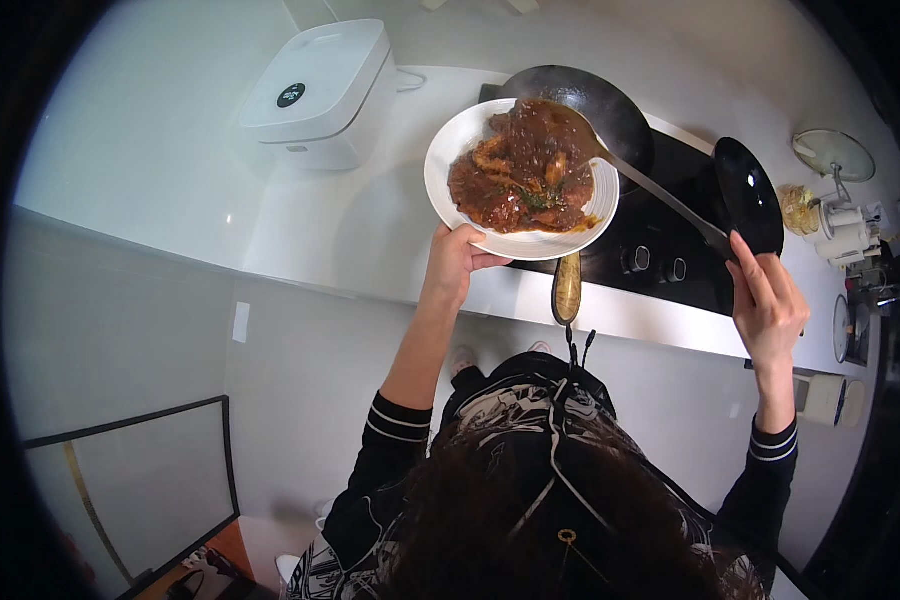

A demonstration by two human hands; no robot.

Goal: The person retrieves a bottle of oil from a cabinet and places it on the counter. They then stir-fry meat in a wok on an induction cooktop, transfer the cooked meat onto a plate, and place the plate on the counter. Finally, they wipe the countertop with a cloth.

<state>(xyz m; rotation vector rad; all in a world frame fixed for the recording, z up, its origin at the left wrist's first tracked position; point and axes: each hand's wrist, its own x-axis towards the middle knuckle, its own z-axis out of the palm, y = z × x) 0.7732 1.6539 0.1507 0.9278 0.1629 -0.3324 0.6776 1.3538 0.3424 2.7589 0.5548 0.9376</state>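
Observation:
My left hand (457, 262) grips the near rim of a white ridged plate (606, 196), thumb on top. Brown glossy food in sauce (517, 172), with some green bits, covers much of the plate. In my right hand (769, 304) is the dark handle of a long metal ladle or spatula (664, 196). Its head rests over the food at the plate's far right side, its shape partly lost in the sauce. Beneath and behind the plate sits a dark wok (581, 86) on the cooktop; its wooden handle (568, 289) points towards me, and the plate hides much of it.
A white rice cooker (322, 90) stands left on the white counter (307, 225). The black cooktop (630, 232) has two knobs. A black pan or lid (750, 195) leans at right, near a glass lid (834, 156) and white containers (844, 236). A bin (821, 397) stands at lower right.

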